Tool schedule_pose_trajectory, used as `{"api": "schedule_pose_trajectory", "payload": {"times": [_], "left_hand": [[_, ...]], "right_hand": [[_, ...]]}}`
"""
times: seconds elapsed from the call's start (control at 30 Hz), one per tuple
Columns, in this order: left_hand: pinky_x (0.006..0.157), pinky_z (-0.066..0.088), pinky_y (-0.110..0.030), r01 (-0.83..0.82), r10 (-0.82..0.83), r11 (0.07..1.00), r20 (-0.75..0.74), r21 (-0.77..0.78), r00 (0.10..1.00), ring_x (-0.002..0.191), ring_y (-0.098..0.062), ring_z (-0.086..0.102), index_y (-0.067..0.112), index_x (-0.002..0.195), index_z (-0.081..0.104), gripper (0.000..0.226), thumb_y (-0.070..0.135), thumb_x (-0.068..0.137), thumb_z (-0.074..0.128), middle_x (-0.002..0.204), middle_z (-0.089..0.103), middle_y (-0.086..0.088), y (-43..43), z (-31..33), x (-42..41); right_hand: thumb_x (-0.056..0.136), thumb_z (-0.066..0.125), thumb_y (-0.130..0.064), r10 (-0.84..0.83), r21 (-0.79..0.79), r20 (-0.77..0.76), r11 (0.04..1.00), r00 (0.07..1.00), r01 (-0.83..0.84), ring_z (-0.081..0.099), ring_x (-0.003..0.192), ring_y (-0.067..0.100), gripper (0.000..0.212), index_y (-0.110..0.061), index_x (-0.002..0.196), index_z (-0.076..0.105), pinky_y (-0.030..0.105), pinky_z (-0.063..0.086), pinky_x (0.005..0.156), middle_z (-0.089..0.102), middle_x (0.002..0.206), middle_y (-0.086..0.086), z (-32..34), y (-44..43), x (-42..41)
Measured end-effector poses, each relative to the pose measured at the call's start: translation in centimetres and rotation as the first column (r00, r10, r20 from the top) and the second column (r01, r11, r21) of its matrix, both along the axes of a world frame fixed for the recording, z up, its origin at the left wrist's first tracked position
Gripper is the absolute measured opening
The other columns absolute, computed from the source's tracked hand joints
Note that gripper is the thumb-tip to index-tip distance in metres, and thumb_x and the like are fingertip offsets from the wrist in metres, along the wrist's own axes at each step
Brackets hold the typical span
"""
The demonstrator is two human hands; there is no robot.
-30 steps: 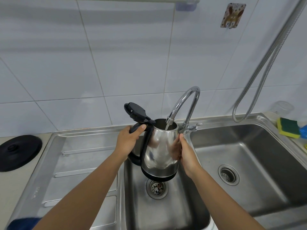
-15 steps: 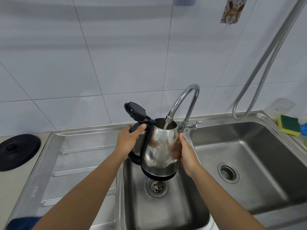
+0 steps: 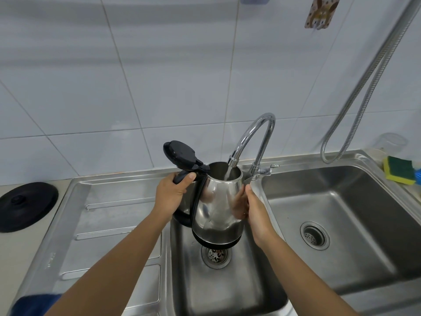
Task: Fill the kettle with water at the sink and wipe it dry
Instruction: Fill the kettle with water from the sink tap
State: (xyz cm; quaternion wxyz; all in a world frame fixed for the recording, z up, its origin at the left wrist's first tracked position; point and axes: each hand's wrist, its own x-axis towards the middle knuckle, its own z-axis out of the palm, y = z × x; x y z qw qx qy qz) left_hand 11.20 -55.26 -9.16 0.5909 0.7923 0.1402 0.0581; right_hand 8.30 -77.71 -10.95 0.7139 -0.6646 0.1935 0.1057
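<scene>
A shiny steel kettle (image 3: 219, 206) with a black base and an open black lid (image 3: 180, 152) hangs over the left sink basin (image 3: 227, 286). Water runs from the curved chrome faucet (image 3: 255, 131) into its open top. My left hand (image 3: 172, 193) grips the black handle, thumb on top. My right hand (image 3: 256, 212) presses flat against the kettle's right side, steadying it. The water level inside is hidden.
The black kettle base (image 3: 25, 205) lies on the counter at far left. A ribbed drainboard (image 3: 109, 224) is left of the basin and a second basin (image 3: 337, 222) to the right. A yellow-green sponge (image 3: 398, 169) sits at far right. A metal hose (image 3: 364, 87) hangs on the wall. Blue cloth (image 3: 34, 304) shows bottom left.
The kettle and both hands stay in place under the running water. The view has tilted slightly upward.
</scene>
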Motion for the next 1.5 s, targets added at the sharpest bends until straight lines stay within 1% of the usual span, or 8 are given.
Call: {"api": "schedule_pose_trajectory", "payload": {"times": [0.13,0.33,0.53,0.73,1.03,1.17,1.3,1.5], "left_hand": [[0.064,0.045,-0.028,0.008,-0.008,1.0,-0.001,-0.019,1.0,0.063,-0.013,0.059,0.006,0.082,0.064,0.068,0.072,0.065,0.063,0.063,0.061,0.001,0.0,0.6,-0.1],[0.07,0.047,-0.031,0.006,-0.006,1.0,0.01,-0.027,1.0,0.067,-0.016,0.062,0.003,0.09,0.065,0.063,0.063,0.075,0.065,0.065,0.062,0.0,0.2,0.8,0.1],[0.064,0.043,-0.025,-0.017,0.017,1.0,0.015,-0.01,1.0,0.052,0.002,0.056,0.008,0.089,0.066,0.052,0.06,0.08,0.066,0.06,0.06,0.006,0.3,0.8,0.4],[0.062,0.042,-0.024,-0.027,0.027,0.999,-0.002,-0.035,1.0,0.05,0.005,0.055,0.005,0.089,0.065,0.076,0.074,0.06,0.06,0.057,0.059,0.007,0.6,0.7,0.4],[0.056,0.041,-0.012,-0.035,0.035,0.999,0.0,-0.016,0.999,0.053,0.006,0.057,0.02,0.082,0.065,0.032,0.051,0.083,0.068,0.054,0.061,0.014,1.5,-1.0,0.4],[0.059,0.041,-0.016,-0.049,0.049,0.999,-0.003,-0.016,0.999,0.055,0.002,0.057,0.014,0.084,0.066,0.036,0.05,0.083,0.068,0.057,0.06,0.009,1.7,-1.0,-0.1],[0.06,0.043,-0.017,-0.052,0.052,0.998,-0.006,-0.024,0.999,0.06,-0.006,0.058,0.006,0.09,0.066,0.043,0.049,0.083,0.07,0.064,0.061,0.004,1.9,-0.6,-1.4],[0.056,0.042,-0.012,-0.055,0.056,0.998,0.013,-0.021,0.998,0.056,-0.003,0.056,-0.003,0.093,0.064,0.051,0.046,0.083,0.071,0.065,0.06,0.0,2.7,0.9,-4.9]], "right_hand": [[0.096,0.043,-0.057,-0.018,0.08,-0.029,0.997,0.999,0.021,0.057,0.122,0.017,0.051,-0.024,0.133,0.059,0.039,0.04,0.111,0.062,0.132,0.002,0.5,-0.4,0.2],[0.099,0.046,-0.046,-0.085,-0.055,0.152,0.994,0.985,0.095,0.06,0.117,0.005,0.03,-0.036,0.119,0.066,0.023,0.046,0.097,0.063,0.132,-0.007,0.5,-1.0,0.8],[0.099,0.044,-0.043,0.055,-0.885,0.227,0.428,0.972,0.182,-0.004,0.152,0.029,0.078,-0.011,0.157,0.002,0.047,-0.004,0.119,-0.005,0.166,0.008,-0.5,-5.3,5.9],[0.1,0.035,-0.047,0.169,-0.981,0.08,0.186,0.982,0.048,-0.011,0.151,0.033,0.082,-0.006,0.154,-0.013,0.053,-0.005,0.119,-0.013,0.164,0.013,-1.6,-6.1,8.5],[0.101,0.03,-0.048,0.193,-0.997,0.02,0.081,0.981,0.004,-0.012,0.151,0.031,0.08,-0.008,0.154,-0.014,0.053,-0.006,0.118,-0.016,0.163,0.013,-0.4,-7.2,11.2],[0.101,0.032,-0.048,0.194,-0.982,0.049,0.19,0.98,0.011,-0.007,0.151,0.032,0.078,-0.01,0.155,-0.009,0.053,-0.003,0.118,-0.012,0.164,0.01,-0.1,-7.2,10.8],[0.102,0.039,-0.043,0.213,-0.839,0.177,0.543,0.961,0.034,0.004,0.152,0.025,0.072,-0.015,0.157,0.002,0.046,0.009,0.119,-0.006,0.166,0.005,-0.8,-5.7,6.9],[0.098,0.045,-0.05,0.086,-0.195,0.107,0.979,0.991,-0.064,0.025,0.146,0.009,0.062,-0.021,0.151,0.036,0.034,0.013,0.122,0.03,0.16,-0.005,-0.8,-0.3,-3.7]]}}
